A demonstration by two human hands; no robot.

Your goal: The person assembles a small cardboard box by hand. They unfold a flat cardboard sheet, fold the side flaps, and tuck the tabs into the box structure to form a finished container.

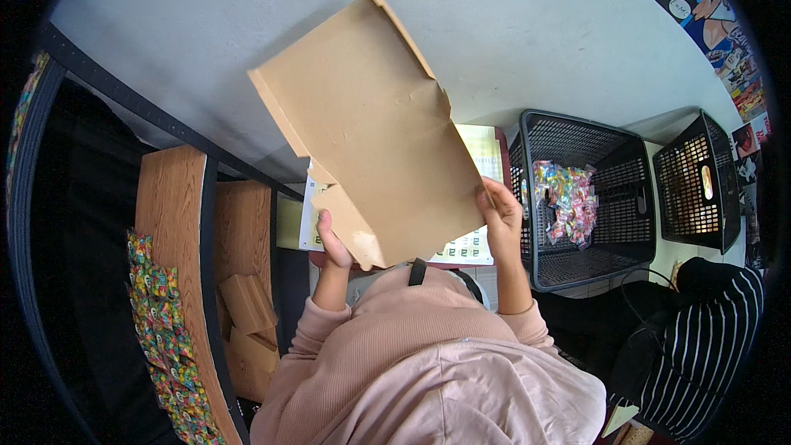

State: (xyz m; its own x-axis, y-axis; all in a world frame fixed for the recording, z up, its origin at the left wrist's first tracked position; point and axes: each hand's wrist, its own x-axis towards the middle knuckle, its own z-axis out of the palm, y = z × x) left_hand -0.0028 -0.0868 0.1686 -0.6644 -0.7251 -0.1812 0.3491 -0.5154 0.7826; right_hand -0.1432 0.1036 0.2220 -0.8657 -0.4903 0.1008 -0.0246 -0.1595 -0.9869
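A brown cardboard box [371, 107], opened out with its lid raised and flaps loose, is held up in front of me, tilted to the left. My left hand [333, 243] grips its lower left side, thumb on the near flap [349, 227]. At the lower right edge my right hand [500, 216] pinches the cardboard between thumb and fingers. Some fingers of both hands are hidden behind the box. Beneath it lie sheets of printed labels [466, 249], mostly covered by the cardboard.
A black plastic basket [589, 278] holding clear packets of colourful sweets [565, 202] stands at right, with a second basket [700, 181] beyond. On the left, a wooden shelf [169, 198] bears a row of colourful packets [169, 338]; folded cardboard [247, 305] sits below. Striped cloth [713, 354] lies lower right.
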